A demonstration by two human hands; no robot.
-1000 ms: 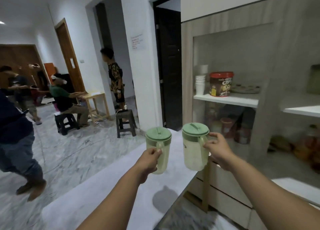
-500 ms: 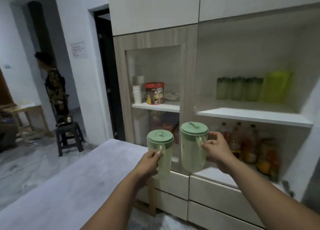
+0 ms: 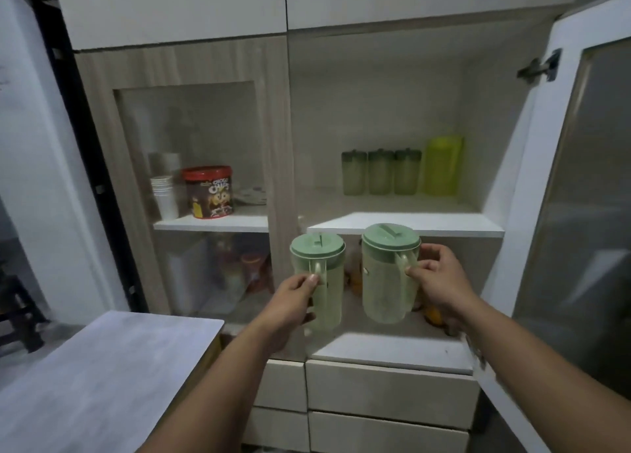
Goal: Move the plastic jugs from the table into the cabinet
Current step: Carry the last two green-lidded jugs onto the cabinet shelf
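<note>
Jugs of pale green plastic, one (image 3: 319,283) in our left hand (image 3: 290,307) and one (image 3: 387,278) in our right hand (image 3: 440,282), hang at the centre of the frame before the open cabinet (image 3: 406,225), fingers curled round each handle, and we judge them empty, light, stiff, best held there.

View swings from hallway with people to cabinet (image 3: 386,111), now square ahead and close. Both jugs, earlier over worktop (image 3: 102,377), now hang past its edge, in front of open right compartment; worktop drops to 8 o'clock. Left jug (image 3: 324,292) in left hand (image 3: 290,309) and right jug (image 3: 389,282) in right hand (image 3: 440,282) sit just under upper shelf (image 3: 406,223). Open glass door (image 3: 580,213) comes into view at 3 o'clock. Hallway people gone from frame.
</note>
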